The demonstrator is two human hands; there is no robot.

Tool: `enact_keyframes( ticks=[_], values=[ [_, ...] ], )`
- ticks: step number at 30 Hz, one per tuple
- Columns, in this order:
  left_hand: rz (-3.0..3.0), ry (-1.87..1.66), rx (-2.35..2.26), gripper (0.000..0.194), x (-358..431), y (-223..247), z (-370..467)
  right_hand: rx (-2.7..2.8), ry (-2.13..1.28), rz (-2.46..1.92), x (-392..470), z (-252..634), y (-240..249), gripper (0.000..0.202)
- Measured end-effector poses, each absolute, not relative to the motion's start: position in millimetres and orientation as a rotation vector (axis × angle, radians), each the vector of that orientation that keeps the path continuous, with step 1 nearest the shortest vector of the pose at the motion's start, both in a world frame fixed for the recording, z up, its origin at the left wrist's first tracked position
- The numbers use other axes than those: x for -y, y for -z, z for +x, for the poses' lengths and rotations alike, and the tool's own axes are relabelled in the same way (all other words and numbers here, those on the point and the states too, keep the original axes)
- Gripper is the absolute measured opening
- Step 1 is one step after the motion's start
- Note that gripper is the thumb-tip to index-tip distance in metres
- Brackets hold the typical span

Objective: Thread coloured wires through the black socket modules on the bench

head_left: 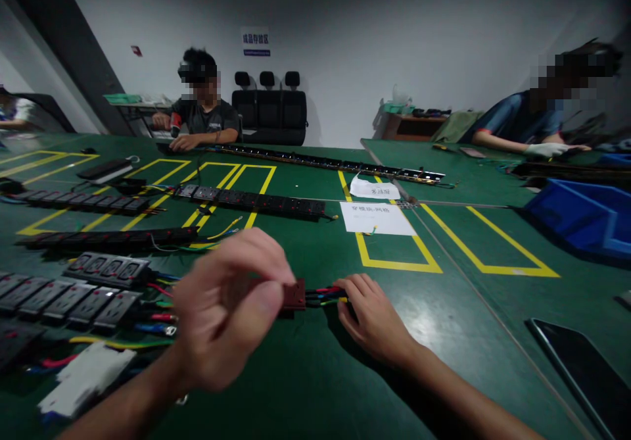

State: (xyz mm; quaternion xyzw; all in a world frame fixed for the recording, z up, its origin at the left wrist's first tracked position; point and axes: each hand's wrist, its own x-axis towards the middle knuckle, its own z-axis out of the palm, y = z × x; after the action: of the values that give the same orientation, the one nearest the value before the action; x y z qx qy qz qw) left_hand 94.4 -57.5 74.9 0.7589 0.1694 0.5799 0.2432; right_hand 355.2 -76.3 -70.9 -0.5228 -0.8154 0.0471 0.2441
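My left hand [229, 312] is raised close to the camera, with thumb and forefinger bent together in a pinch. Whatever is between their tips, if anything, is too small or hidden to make out. Behind those fingertips, a dark red socket module [297, 294] lies on the green table, mostly covered by the hand. Red, black, blue and yellow-green wires [323, 295] run from its right end. My right hand [369, 315] rests on the table with its fingers closed around the far part of these wires.
Socket strips [64, 302] with loose wires fill the left side, beside a white piece [89, 377]. Printed paper sheets [377, 220] lie ahead. At right are a blue bin [582, 220] and a phone [582, 367]. Co-workers sit across the table, one near a long black rail [325, 162].
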Motion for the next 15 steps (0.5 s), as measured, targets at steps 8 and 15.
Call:
enact_keyframes(
  ticks=[8,15],
  values=[
    [2.822,-0.737,-1.004,0.022,48.3,24.8,105.4,2.213,-0.168,-1.448,77.7,355.3,70.1,0.029],
    [2.805,-0.698,-1.139,0.037,47.7,33.8,95.4,2.109,-0.086,-1.474,81.2,357.8,69.3,0.04]
  ],
)
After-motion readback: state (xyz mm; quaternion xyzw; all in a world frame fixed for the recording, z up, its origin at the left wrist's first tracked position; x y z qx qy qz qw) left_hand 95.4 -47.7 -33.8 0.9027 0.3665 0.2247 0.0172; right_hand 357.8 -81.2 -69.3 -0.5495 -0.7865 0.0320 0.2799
